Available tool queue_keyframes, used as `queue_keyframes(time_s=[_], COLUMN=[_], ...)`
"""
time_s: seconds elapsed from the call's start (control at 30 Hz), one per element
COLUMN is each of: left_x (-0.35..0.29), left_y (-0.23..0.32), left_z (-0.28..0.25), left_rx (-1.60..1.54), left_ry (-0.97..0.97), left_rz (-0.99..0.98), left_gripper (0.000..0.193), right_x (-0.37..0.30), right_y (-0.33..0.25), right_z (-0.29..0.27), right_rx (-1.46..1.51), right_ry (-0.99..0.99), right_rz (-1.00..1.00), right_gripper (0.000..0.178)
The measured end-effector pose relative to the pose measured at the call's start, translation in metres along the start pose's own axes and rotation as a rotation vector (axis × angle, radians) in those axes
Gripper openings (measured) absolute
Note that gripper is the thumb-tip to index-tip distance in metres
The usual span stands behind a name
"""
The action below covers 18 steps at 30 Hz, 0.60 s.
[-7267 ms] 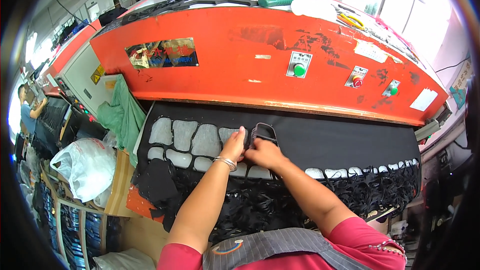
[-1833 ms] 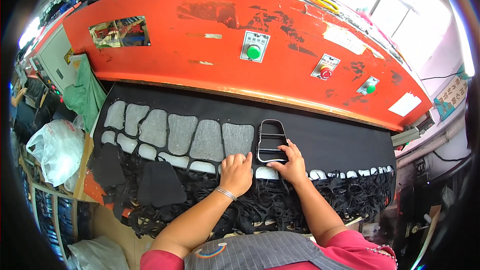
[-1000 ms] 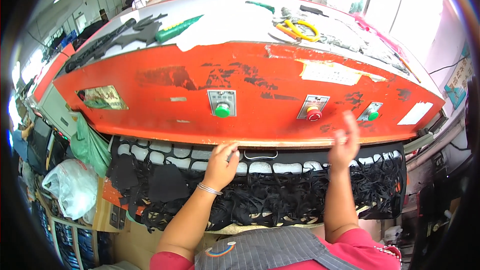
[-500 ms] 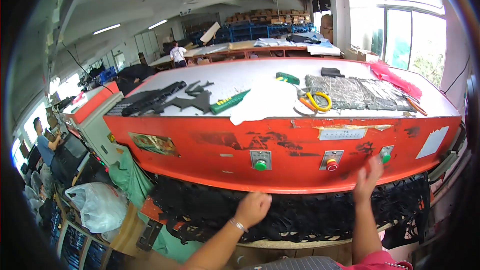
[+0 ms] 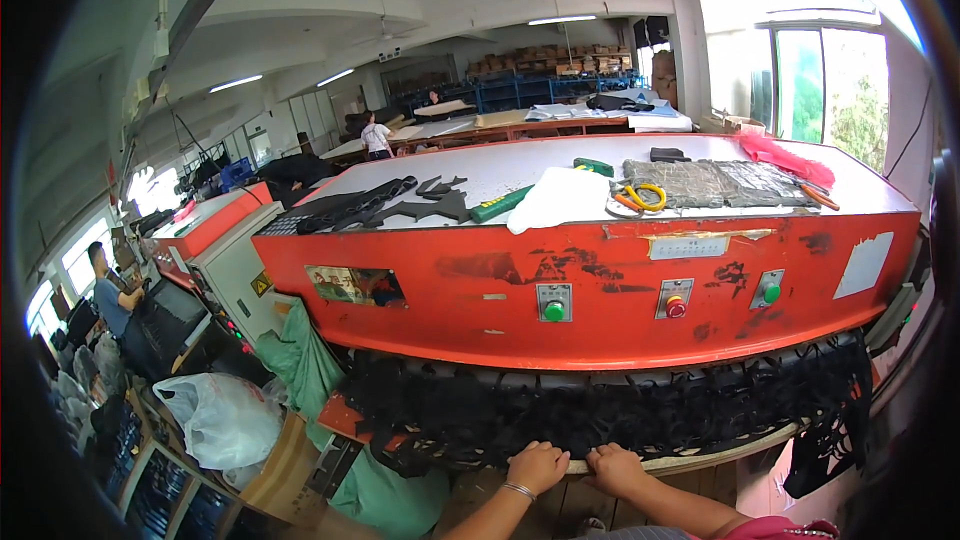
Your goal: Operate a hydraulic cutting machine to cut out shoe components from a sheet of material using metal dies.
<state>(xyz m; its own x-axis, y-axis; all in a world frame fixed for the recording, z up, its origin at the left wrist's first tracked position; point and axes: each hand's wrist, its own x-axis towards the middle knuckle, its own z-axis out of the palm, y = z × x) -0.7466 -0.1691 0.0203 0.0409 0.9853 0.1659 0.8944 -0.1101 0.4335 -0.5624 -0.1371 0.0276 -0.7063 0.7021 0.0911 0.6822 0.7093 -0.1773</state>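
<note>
Side by side, my left hand [image 5: 538,468] and my right hand [image 5: 617,470] are at the front edge of a pale board [image 5: 695,459] under the red press machine [image 5: 440,290]. Both hands are closed, with fingers curled at the edge; their tips are partly hidden. A cut-out web of black material [image 5: 600,415] covers the board and hangs in strips at its right end. On the machine's front are a green button [image 5: 555,311], a red knob [image 5: 676,307] and another green button [image 5: 771,293], none touched by my hands.
Black pieces [image 5: 430,208], a white cloth [image 5: 560,198], yellow-handled scissors [image 5: 648,197] and a grey wrapped slab [image 5: 710,183] lie on the machine. At left are a white plastic bag [image 5: 220,420] and green sacking [image 5: 300,355]. One person [image 5: 115,295] stands far left, another [image 5: 376,136] behind.
My right hand has come down and left from beside the right green button to the board's edge. My left hand has moved slightly right and down. The view has shifted.
</note>
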Motion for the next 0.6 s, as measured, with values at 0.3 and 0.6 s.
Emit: queue_keyframes(time_s=[0.3,0.6], left_x=[-0.035,0.024], left_y=[-0.004,-0.029], left_z=[-0.001,-0.012], left_rx=[0.000,-0.997], left_ry=[-0.383,-0.162], left_rz=[0.007,-0.186], left_gripper=[0.036,0.027], right_x=[-0.029,0.072], right_y=[-0.011,0.024], right_z=[0.013,-0.009], right_rx=[-0.030,0.124], right_ry=[-0.194,0.172], right_rz=[-0.049,0.184], right_gripper=[0.037,0.055])
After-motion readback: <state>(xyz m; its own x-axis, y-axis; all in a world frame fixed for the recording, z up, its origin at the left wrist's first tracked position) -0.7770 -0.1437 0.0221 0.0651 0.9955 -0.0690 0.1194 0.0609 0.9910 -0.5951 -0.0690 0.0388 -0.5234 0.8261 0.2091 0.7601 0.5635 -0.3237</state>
